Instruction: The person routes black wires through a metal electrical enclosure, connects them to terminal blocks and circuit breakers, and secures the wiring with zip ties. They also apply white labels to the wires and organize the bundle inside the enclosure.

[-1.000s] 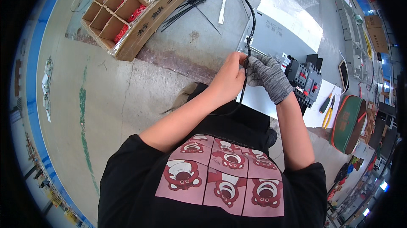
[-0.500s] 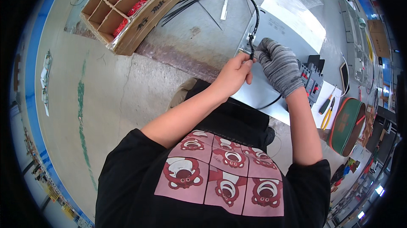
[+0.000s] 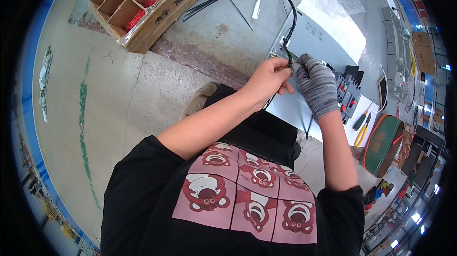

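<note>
Where the worn near edge of the table [image 3: 209, 41] slants below a cardboard box [image 3: 166, 14] in the head view, tabletop shows between box and metal panel [image 3: 318, 38]. The left hand [image 3: 269, 80] pinches a black cable [image 3: 293, 18] by the panel's left edge; the gloved right hand [image 3: 317, 84], fingers curled together, is just beside it, clasping what I cannot tell.

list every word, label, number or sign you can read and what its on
Divided cardboard box: large dark characters along its side; I won't transcribe them.
Grey metal panel: small print, too blurred to read.
Green bag: reddish marking, too small.
Brown carton at right: faint print, too small.
Shirt: tiny scribble, unreadable.
</note>
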`<state>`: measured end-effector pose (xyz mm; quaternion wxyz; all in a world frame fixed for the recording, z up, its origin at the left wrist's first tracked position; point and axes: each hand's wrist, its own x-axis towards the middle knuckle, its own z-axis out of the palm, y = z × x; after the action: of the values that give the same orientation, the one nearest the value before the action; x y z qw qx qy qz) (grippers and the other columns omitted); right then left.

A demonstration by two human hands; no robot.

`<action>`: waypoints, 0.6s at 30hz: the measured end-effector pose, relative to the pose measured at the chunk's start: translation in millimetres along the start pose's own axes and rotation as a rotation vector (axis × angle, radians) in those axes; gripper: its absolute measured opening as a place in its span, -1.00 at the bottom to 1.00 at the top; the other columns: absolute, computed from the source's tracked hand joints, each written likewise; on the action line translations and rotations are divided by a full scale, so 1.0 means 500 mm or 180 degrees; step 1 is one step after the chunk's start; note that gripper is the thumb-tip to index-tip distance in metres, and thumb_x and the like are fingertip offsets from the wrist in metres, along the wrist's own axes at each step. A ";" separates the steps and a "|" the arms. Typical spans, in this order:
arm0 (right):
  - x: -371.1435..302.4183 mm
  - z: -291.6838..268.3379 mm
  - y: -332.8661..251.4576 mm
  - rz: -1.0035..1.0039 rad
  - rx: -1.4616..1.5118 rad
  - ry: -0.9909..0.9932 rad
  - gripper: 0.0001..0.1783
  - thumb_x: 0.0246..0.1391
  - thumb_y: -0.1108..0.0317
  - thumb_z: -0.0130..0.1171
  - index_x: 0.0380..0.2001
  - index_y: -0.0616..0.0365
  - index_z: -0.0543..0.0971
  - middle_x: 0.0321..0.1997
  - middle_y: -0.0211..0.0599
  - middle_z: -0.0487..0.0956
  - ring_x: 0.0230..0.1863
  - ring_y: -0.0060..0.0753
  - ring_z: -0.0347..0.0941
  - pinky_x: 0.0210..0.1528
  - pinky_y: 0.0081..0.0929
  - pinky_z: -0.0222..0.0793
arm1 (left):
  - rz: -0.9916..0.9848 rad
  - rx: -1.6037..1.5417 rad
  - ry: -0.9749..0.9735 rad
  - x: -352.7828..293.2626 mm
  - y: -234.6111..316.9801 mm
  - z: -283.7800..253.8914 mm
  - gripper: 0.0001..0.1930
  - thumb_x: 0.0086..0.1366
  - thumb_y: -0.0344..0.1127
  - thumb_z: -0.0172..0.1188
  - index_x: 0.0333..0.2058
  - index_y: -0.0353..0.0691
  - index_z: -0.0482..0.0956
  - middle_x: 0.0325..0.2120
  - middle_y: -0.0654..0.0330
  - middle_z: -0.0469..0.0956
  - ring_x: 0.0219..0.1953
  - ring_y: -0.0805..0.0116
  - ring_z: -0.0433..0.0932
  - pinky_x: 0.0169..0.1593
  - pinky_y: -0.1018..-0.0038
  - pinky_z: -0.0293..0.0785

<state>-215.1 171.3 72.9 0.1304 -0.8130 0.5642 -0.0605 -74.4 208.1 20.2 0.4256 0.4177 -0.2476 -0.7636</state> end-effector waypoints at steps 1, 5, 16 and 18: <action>-0.008 0.001 0.001 -0.0112 0.0010 0.0207 -0.89 0.00 0.46 0.22 -0.35 0.18 0.55 -0.40 -0.10 0.57 -0.35 -0.03 0.53 -0.30 -0.29 0.45 | -0.0001 -0.0093 -0.0010 -0.001 0.005 0.001 -0.76 0.36 -0.40 -0.02 -0.06 -0.39 0.45 -0.21 0.13 0.52 -0.39 0.45 0.54 -0.45 0.61 0.37; -0.054 0.031 0.001 -0.0335 0.0262 0.0809 -0.85 -0.04 0.50 0.21 -0.33 0.21 0.54 -0.40 -0.11 0.57 -0.36 -0.05 0.53 -0.28 -0.32 0.46 | -0.0286 -0.1383 -0.0203 -0.004 0.017 -0.010 -0.72 0.41 -0.42 -0.13 0.01 -0.40 0.42 -0.14 0.10 0.52 -0.25 0.34 0.60 -0.30 0.58 0.53; -0.042 0.047 -0.006 0.1647 0.3747 0.0154 -0.80 0.22 0.36 0.03 -0.36 0.26 0.55 -0.60 -0.54 0.46 -0.60 -0.71 0.30 -0.58 -0.66 0.22 | 0.1205 0.3363 0.0295 -0.006 0.047 -0.025 -0.77 0.35 -0.27 0.00 -0.27 -0.34 0.50 -0.43 0.00 0.58 -0.38 0.04 0.59 -0.32 0.22 0.48; -0.003 0.056 0.010 0.1583 0.3609 -0.0516 -0.74 0.23 0.26 0.06 -0.36 0.25 0.57 -0.66 -0.55 0.42 -0.67 -0.71 0.23 -0.63 -0.67 0.16 | 0.1451 0.4192 0.0495 -0.015 0.050 -0.012 -0.77 0.33 -0.26 0.00 -0.31 -0.33 0.50 -0.46 -0.07 0.56 -0.38 -0.09 0.56 -0.30 0.12 0.45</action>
<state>-213.4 174.9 44.9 0.5942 -0.4637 0.6051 -0.2565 -56.1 201.4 38.6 0.2500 0.5796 -0.7090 -0.3143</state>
